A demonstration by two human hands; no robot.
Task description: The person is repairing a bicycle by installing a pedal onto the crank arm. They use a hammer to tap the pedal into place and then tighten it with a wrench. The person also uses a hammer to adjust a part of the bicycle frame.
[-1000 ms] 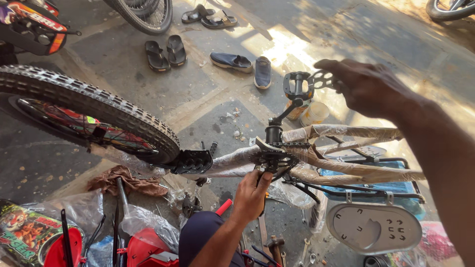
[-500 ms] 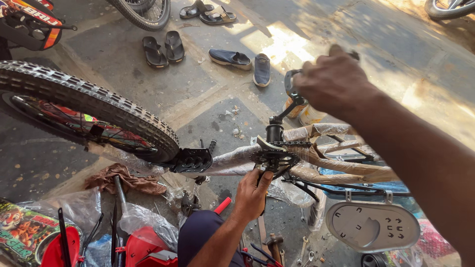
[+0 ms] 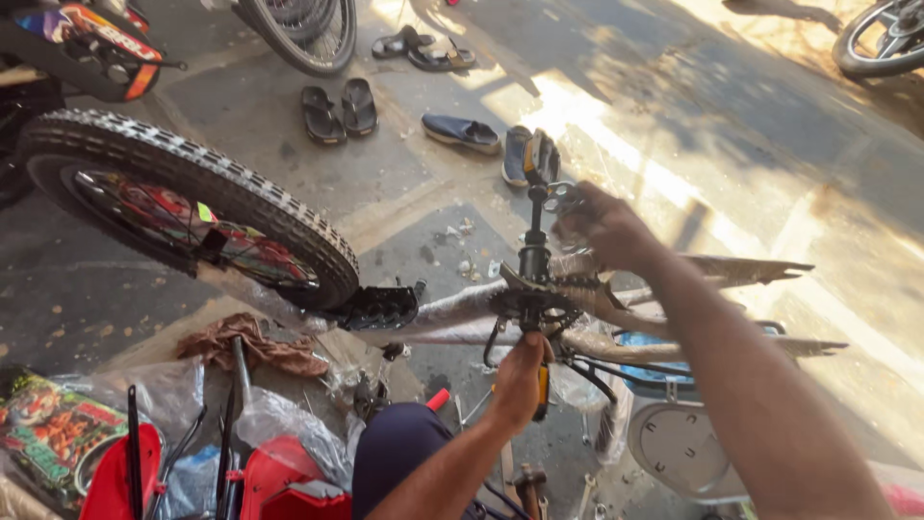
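A small bicycle frame point(image 3: 452, 310) wrapped in clear plastic lies upside down before me. Its knobby black tyre point(image 3: 192, 178) is at the left. The crank arm point(image 3: 532, 241) stands upright from the sprocket, with a black pedal point(image 3: 537, 156) at its top. My right hand point(image 3: 602, 229) grips the crank area just right of the arm, below the pedal. My left hand point(image 3: 520, 377) is closed around a yellow-handled tool point(image 3: 542, 390) under the sprocket. A second black pedal point(image 3: 377, 308) sits low by the tyre.
Several sandals and shoes point(image 3: 339, 111) lie on the concrete beyond the bike. A brown rag point(image 3: 252, 344), red plastic parts point(image 3: 289, 481) and bagged items are at the lower left. A blue box point(image 3: 643, 347) and a grey plate point(image 3: 679, 448) sit at the lower right. Other wheels point(image 3: 298, 34) stand at the top.
My right hand came down from the raised pedal to the crank beside the sprocket. The crank has swung upright, with the pedal now on top. My left hand stayed put.
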